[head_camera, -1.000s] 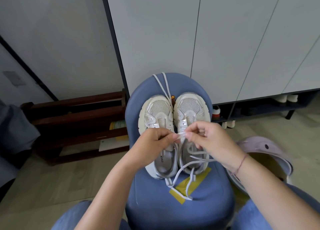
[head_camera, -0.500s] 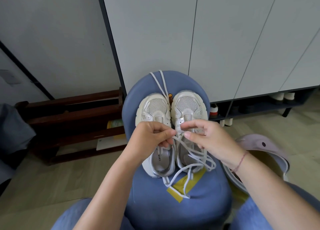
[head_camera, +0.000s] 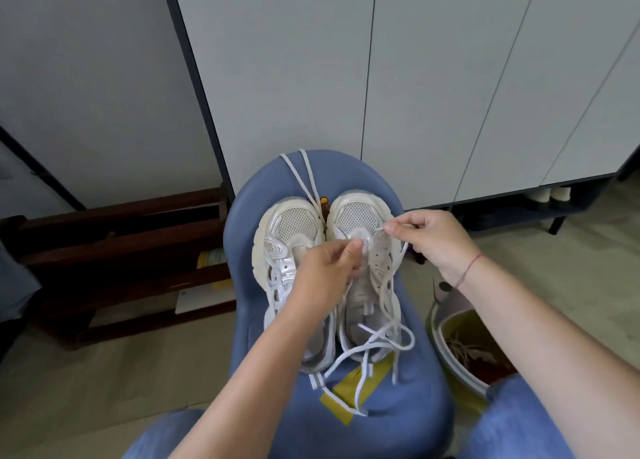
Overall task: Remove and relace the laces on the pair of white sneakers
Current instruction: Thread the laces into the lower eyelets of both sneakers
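White lace (head_camera: 388,278) now stretched rightward as right hand (head_camera: 433,240) pulled away.

stool: rounded blue padded stool seat (head_camera: 408,403), a yellow tape patch (head_camera: 349,394) stuck near its near edge
cabinet: tall pale grey flat-fronted cabinet (head_camera: 433,78) behind the stool's far edge, raised on a dark leg (head_camera: 557,225)
under cabinet: white footwear (head_camera: 547,195) in the shadowed gap, details too dim to tell
rack: dark brown wooden slatted rack (head_camera: 121,251) on the floor, left of the stool, with paper items (head_camera: 204,292) on its lower shelf
bin: pale round bin (head_camera: 460,344) just right of the stool, holding dark scraps
floor: light wood-look floor (head_camera: 86,389)
wall: plain grey wall (head_camera: 86,78) at left
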Available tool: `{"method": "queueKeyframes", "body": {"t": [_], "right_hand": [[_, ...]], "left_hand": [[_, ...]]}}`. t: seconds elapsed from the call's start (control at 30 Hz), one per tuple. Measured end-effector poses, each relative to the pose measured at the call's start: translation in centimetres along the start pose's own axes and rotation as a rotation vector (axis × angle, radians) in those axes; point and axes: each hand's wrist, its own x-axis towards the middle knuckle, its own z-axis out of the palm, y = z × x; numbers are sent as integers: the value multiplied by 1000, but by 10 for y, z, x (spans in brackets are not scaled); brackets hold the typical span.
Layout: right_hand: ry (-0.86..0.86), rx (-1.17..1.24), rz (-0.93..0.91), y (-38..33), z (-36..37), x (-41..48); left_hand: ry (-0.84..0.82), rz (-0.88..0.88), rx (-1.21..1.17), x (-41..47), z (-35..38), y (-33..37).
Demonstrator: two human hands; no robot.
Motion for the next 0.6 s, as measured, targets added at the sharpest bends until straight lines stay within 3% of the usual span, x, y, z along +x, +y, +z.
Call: {"method": "queueKeyframes", "body": {"t": [0.17, 0.37, 0.6], "right_hand": [[32, -169, 6, 21, 2, 11], [5, -388, -74, 22, -1, 18], [23, -438, -159, 22, 9, 21]], "left_hand": [[-30, -81, -49, 15, 19, -8], [-71, -270, -356, 28, 19, -4], [-96, -379, -512, 29, 18, -3]]}}
